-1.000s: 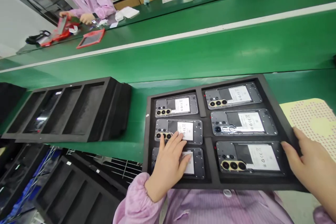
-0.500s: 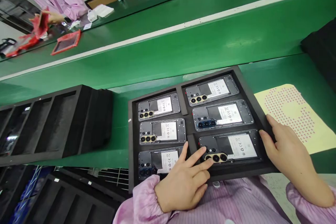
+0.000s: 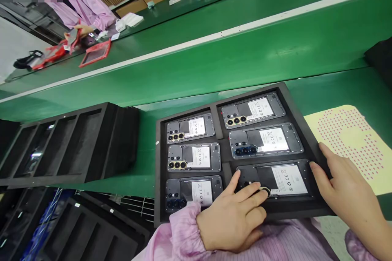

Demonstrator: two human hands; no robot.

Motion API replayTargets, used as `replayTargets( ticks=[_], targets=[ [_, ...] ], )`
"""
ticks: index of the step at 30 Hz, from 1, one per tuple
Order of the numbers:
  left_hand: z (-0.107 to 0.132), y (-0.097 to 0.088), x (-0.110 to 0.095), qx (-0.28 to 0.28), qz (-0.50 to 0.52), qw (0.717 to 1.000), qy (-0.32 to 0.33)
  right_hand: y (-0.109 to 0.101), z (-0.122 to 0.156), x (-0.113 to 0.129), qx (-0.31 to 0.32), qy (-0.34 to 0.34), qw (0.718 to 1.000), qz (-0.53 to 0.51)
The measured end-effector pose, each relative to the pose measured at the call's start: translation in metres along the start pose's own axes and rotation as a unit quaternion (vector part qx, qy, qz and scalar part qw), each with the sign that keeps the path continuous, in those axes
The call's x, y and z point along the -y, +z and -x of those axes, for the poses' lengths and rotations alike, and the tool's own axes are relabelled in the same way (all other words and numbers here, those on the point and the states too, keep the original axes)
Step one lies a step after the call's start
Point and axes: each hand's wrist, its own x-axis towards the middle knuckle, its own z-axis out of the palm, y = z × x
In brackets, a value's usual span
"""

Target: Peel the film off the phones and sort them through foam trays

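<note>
A black foam tray (image 3: 159, 163) lies before me on the green bench, holding several phone bodies with their backs off, in two columns. My left hand (image 3: 235, 216) rests on the near right phone (image 3: 281, 179). Its forefinger and middle finger are stretched flat over that phone's gold camera strip and cover most of it. My right hand (image 3: 346, 187) lies against the tray's right edge with thumb and fingers apart, beside the same phone. The other phones (image 3: 192, 159) lie untouched in their pockets.
An empty black foam tray (image 3: 73, 142) with long slots sits to the left, more black trays (image 3: 76, 228) below the bench. A yellow perforated mat (image 3: 352, 138) lies to the right. Across the green conveyor (image 3: 214, 57) another person in a pink coat handles red frames (image 3: 94, 53).
My left hand has moved from the left column's phones to the near right phone and now covers its camera strip. My right hand has stayed at the tray's right edge.
</note>
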Motion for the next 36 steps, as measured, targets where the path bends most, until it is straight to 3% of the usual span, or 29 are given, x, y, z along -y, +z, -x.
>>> replayTargets(
  ticks=[2,5,9,23,27,32,36],
  targets=[
    [-0.002,-0.004,0.002,-0.004,-0.015,1.0,-0.023,0.001,0.0,-0.001,0.0,-0.001,1.0,-0.005],
    [-0.007,-0.012,0.007,-0.008,-0.041,0.993,-0.109,0.001,0.001,-0.001,-0.005,0.001,1.0,-0.012],
    [-0.015,-0.017,0.015,0.017,-0.038,0.982,-0.185,0.0,0.001,-0.002,0.001,0.003,1.0,-0.031],
    [-0.037,-0.019,0.023,0.06,0.029,0.979,-0.193,-0.003,-0.008,-0.004,-0.005,-0.044,0.998,-0.037],
    [-0.038,-0.017,0.024,0.043,0.031,0.979,-0.195,0.001,-0.003,-0.007,-0.008,-0.03,0.998,-0.061],
    [-0.036,-0.013,0.025,0.005,0.036,0.982,-0.187,0.01,0.009,-0.011,0.012,0.041,0.991,-0.126],
    [-0.039,-0.02,0.039,-0.048,0.033,0.98,-0.188,0.016,0.013,-0.015,0.011,0.05,0.991,-0.125]
  ],
)
